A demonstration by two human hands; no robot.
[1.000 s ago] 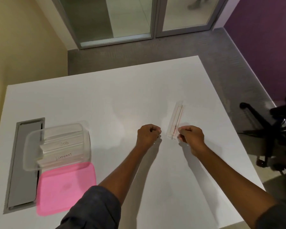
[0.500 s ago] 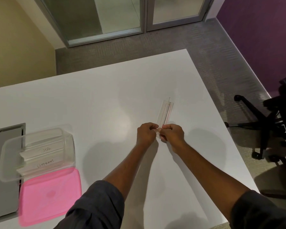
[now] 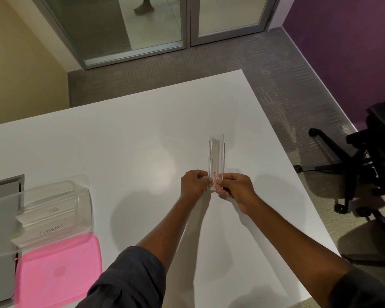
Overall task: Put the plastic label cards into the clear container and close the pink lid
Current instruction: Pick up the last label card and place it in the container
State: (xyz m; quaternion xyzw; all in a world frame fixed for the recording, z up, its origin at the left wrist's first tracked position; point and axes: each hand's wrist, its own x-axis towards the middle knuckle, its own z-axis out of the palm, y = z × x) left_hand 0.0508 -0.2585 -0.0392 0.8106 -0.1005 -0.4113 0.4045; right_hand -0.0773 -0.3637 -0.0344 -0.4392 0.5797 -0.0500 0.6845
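On the white table (image 3: 142, 141), both hands (image 3: 195, 182) (image 3: 235, 187) pinched the last clear plastic label card (image 3: 216, 158); two cards lay in the clear rectangular container (image 3: 85, 196), its pink square lid (image 3: 58, 272) off.

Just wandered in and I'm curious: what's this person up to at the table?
A person is packing clear plastic label cards. Both hands, left hand and right hand, pinch the near end of a clear label card on the white table. The clear container already holds some cards; its pink lid lies beside it, off.
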